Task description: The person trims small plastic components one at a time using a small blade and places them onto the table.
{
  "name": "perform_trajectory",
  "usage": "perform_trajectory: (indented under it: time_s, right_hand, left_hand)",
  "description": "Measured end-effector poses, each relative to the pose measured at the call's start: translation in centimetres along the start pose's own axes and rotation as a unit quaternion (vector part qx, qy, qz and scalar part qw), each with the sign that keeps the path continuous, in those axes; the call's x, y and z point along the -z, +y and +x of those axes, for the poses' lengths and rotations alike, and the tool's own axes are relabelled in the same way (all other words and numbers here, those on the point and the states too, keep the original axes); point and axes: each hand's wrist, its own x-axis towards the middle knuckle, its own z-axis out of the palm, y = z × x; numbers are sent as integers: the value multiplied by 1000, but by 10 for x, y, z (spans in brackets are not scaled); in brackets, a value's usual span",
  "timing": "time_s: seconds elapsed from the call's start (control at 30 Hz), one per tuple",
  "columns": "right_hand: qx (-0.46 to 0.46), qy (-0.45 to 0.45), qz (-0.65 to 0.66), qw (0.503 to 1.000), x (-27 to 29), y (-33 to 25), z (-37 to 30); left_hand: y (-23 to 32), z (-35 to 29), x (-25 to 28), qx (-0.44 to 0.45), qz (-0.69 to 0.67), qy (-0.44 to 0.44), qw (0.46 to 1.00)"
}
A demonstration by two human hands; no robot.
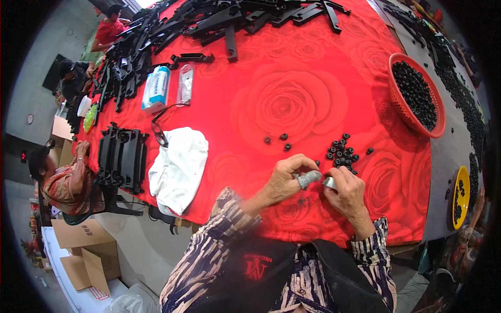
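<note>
Parts, small, black and rounded, lie heaped on the red-covered tabletop right of the frame's centre, just above the nearer right hand, with the left hand close beside it, both curled, though whether either grips anything cannot be told.

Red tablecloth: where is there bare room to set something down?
The widest bare patch of the red tablecloth lies between the clear packet and red basket; a smaller one separates the white cloth from the left hand. Crowded: the far edge, with long black parts, and beyond the right hand, with small black pieces.
</note>
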Motion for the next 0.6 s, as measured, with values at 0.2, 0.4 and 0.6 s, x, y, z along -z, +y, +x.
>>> perform_trajectory:
  time_s: [0.2, 0.4, 0.6]
  right_hand:
    - [78, 134, 195, 968, 4, -8, 9]
    - [97, 87, 212, 968, 8, -7, 10]
    - [129, 29, 229, 964, 13, -8, 8]
  left_hand:
    - [23, -3, -5, 153, -188, -9, 970]
    - [6, -5, 0, 188, -341, -116, 914]
    - [11, -2, 8, 243, -433, -159, 853]
